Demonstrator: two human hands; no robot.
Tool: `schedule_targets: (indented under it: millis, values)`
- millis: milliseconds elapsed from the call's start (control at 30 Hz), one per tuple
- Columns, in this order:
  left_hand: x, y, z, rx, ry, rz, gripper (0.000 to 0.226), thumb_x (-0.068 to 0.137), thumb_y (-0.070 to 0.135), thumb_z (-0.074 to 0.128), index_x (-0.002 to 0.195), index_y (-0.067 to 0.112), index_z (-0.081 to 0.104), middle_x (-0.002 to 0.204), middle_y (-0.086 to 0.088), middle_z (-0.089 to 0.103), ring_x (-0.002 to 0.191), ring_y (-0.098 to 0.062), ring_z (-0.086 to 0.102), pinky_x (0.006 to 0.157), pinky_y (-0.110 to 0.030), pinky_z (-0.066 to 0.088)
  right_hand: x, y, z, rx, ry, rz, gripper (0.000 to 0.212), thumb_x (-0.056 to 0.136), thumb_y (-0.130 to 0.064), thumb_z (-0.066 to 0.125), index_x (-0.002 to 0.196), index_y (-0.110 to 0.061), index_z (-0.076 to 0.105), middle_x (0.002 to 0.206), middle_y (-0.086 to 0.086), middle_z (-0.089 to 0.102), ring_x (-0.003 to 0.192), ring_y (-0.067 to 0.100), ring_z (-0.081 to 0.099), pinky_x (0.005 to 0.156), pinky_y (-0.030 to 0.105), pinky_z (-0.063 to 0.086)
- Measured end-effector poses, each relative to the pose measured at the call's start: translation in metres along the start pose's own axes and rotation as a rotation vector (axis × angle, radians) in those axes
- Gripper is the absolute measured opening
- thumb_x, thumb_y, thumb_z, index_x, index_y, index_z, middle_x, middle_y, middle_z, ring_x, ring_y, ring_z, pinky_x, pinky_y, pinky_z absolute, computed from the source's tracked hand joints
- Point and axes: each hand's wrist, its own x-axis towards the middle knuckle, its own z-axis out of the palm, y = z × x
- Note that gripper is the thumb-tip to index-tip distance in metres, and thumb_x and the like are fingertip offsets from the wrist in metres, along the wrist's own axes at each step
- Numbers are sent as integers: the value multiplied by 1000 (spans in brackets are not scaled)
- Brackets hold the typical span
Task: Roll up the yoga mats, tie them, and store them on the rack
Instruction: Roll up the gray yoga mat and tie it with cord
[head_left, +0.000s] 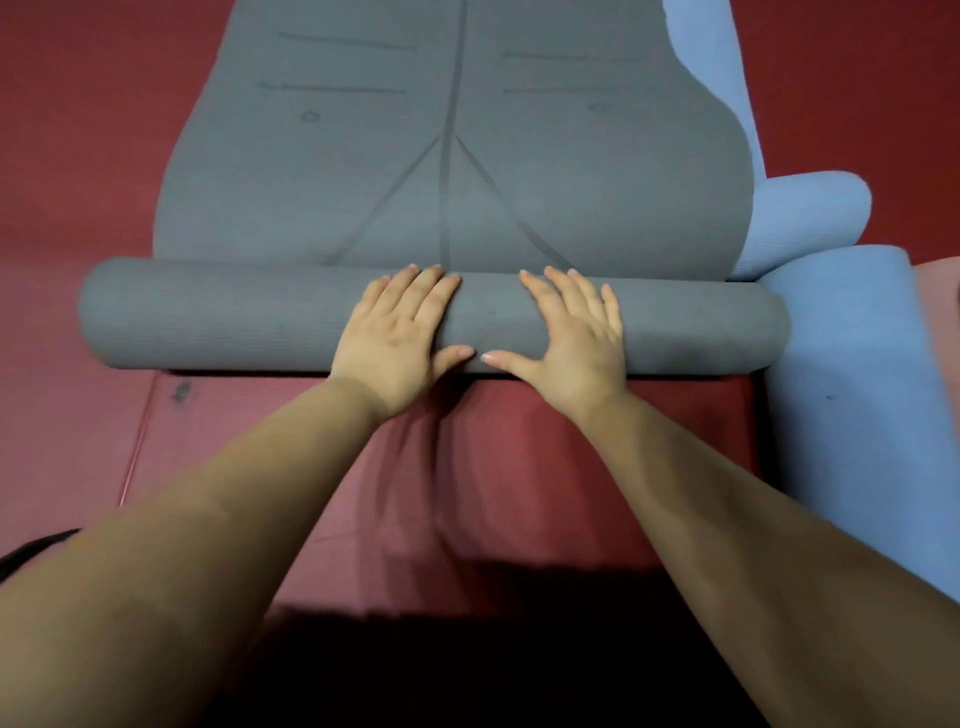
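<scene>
I'm looking straight down over both forearms here; the grey yoga mat (452, 171) lies ahead of me on the red floor (78, 130), partly rolled, with the rolled part (208, 317) lying crosswise nearest me and the flat remainder stretching away toward the top of the view. My left hand (400, 332) sits flat on the roll just left of centre, fingers (415, 291) straight and spread over its top, thumb reaching along the near side; my right hand (576, 338) mirrors it just right of centre, fingers (566, 291) straight and fanned, thumb pointing inward toward the other thumb; neither hand curls round anything, both simply press on the roll; the two thumbs are near each other but apart.

On the flat part I see dark printed alignment lines: a centre line, two diagonals splitting from it, short horizontal bars and two small round marks; no brand name or readable writing shows anywhere. Beneath my forearms lies a red mat (467, 467), its left edge visible, the grey roll resting at its far end. To the right a blue mat (852, 415) lies alongside; its farther part is curled into a loose roll (810, 218) just beside the grey mat's right edge; beyond it a strip of pink surface (940, 296) peeks out at the frame edge.
</scene>
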Motion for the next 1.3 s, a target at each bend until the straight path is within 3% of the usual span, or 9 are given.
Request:
schedule_targets:
  millis: [133, 333, 500, 667, 1033, 1200, 1300]
  values:
    - [11, -3, -2, -1, -97, 4, 96, 70, 75, 37, 131, 2, 50, 131, -22, 53, 123, -43, 47, 104, -58, 29, 15, 1, -5, -3, -14, -16, 86, 63, -69, 68, 135, -24, 48, 135, -2, 49, 130, 17, 37, 112, 37, 11]
    - [20, 4, -12, 125, -126, 15, 99, 69, 73, 56, 142, 10, 33, 138, -13, 41, 123, -32, 37, 99, -40, 23, 13, -2, -11, 47, 21, -2, 80, 51, -62, 80, 117, -22, 58, 116, -6, 58, 118, 18, 47, 104, 32, 20]
    - [-6, 10, -10, 110, -44, 43, 92, 54, 67, 72, 119, 4, 56, 113, -15, 60, 98, -35, 55, 84, -38, 27, -18, -12, -5, 23, 138, -30, 77, 44, -59, 83, 104, -15, 63, 105, 3, 63, 104, 27, 56, 95, 38, 32]
    - [-36, 19, -9, 67, 30, 60, 91, 46, 68, 76, 110, 4, 62, 103, -14, 63, 83, -33, 59, 77, -37, 29, -51, -15, -5, 13, 182, -54, 74, 45, -62, 82, 100, -15, 64, 102, 2, 64, 99, 26, 57, 93, 35, 28]
    - [-162, 86, -30, -35, -182, -74, 91, 41, 75, 66, 103, 9, 67, 92, -8, 67, 72, -27, 60, 72, -34, 27, -178, -35, -32, -38, -22, -38, 74, 42, -64, 80, 99, -19, 66, 97, -2, 66, 95, 23, 62, 88, 32, 28]
    - [-200, 90, -30, -49, -222, -93, 92, 38, 71, 77, 107, 11, 66, 100, -9, 66, 80, -28, 62, 78, -33, 29, -222, -54, -23, -35, -61, 39, 75, 54, -74, 55, 104, -19, 66, 104, -1, 66, 101, 25, 61, 95, 35, 28]
    - [-198, 84, -27, -110, -227, -94, 86, 58, 76, 55, 114, 11, 62, 105, -9, 64, 90, -30, 62, 85, -34, 29, -227, -57, -18, -32, -25, 51, 74, 64, -72, 48, 114, -19, 62, 119, 4, 64, 116, 23, 52, 105, 40, 24]
